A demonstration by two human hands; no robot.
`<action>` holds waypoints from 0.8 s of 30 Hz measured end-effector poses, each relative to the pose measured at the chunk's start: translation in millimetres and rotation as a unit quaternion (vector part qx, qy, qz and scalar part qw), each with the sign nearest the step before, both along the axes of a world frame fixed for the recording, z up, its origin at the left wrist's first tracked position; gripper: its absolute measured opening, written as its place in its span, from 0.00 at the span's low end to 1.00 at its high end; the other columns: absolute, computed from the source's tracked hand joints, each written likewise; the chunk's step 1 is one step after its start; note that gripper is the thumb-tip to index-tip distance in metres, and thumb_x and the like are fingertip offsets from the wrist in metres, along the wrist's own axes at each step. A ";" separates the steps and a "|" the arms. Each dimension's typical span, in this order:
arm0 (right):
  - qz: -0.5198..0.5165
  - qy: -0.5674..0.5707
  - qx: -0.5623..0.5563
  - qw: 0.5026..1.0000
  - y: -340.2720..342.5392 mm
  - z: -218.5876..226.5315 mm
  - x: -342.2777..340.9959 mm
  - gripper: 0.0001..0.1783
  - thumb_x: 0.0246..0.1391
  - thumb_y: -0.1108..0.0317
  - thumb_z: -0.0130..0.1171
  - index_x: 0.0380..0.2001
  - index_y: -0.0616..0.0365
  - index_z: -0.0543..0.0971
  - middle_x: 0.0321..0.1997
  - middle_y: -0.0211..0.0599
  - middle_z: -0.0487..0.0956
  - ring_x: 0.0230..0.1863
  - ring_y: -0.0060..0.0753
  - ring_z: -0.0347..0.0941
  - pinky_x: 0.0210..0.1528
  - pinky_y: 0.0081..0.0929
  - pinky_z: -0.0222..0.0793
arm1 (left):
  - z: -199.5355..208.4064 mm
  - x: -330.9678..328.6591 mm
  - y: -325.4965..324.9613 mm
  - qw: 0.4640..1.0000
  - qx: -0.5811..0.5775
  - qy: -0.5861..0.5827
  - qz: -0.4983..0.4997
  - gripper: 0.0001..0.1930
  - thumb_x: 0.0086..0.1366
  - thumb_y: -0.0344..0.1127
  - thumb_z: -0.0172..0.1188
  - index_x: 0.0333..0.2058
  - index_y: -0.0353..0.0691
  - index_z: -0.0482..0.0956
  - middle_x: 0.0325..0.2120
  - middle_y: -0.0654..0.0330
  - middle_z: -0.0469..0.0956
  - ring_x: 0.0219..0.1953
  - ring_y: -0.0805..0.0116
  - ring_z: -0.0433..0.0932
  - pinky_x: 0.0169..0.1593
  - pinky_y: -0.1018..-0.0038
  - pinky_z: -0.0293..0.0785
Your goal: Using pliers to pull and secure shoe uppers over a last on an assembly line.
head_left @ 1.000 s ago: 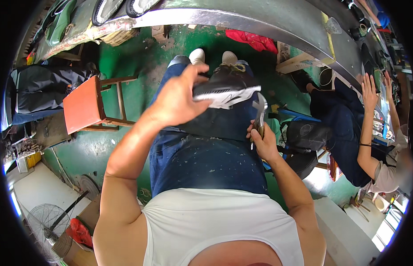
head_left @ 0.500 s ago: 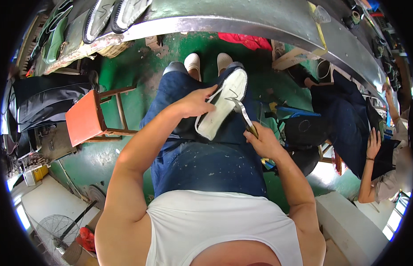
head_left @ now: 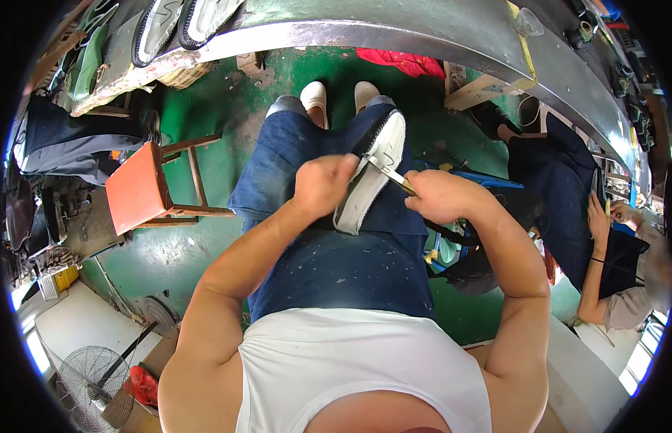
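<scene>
At the left, an orange-seated stool [head_left: 137,187] is standing on the floor, while two similar shoes [head_left: 157,32] are lying sole up on the bench [head_left: 314,35]; whether they are finished or waiting is not showing. The left hand [head_left: 325,186] is curling at the left side of a dark shoe [head_left: 375,177], blurring too much to tell what it is gripping. That shoe is lying over the lap, tilting, its pale, line-marked underside facing up. A metal tool [head_left: 386,171] is reaching across it, the right hand [head_left: 444,195] closing around the handle. Work on this shoe seems to be progressing but unfinished; how much edge is remaining is not showing.
</scene>
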State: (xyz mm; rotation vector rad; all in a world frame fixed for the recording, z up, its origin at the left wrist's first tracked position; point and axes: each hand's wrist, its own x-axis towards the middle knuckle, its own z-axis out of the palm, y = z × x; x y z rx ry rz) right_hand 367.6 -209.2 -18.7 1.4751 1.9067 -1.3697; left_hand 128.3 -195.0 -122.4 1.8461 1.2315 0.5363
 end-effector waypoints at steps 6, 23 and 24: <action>-0.116 0.069 0.147 0.980 -36.5 -58.6 -8.0 0.16 0.61 0.61 0.58 0.42 0.65 0.76 0.33 0.56 0.80 0.40 0.62 0.77 0.44 0.50 0.72 | -50.7 -19.1 8.5 0.793 -0.464 -0.395 -0.001 0.44 0.71 0.51 0.57 0.74 0.42 0.41 0.68 0.53 0.61 0.68 0.63 0.61 0.70 0.68 0.56; -0.308 0.121 -0.115 0.937 12.8 -36.7 6.4 0.13 0.61 0.62 0.57 0.35 0.63 0.76 0.29 0.41 0.81 0.31 0.35 0.79 0.35 0.33 0.74 | -42.2 13.6 -4.2 0.988 -0.152 0.008 0.026 0.43 0.68 0.47 0.60 0.74 0.46 0.46 0.67 0.43 0.61 0.69 0.43 0.58 0.71 0.61 0.54; -0.341 0.191 -0.057 0.919 -4.6 -74.3 8.8 0.14 0.62 0.60 0.57 0.33 0.63 0.76 0.24 0.33 0.79 0.24 0.29 0.76 0.28 0.31 0.72 | -42.0 15.1 -2.6 0.988 -0.151 0.005 0.027 0.43 0.68 0.47 0.60 0.74 0.46 0.46 0.67 0.43 0.61 0.69 0.43 0.58 0.71 0.61 0.54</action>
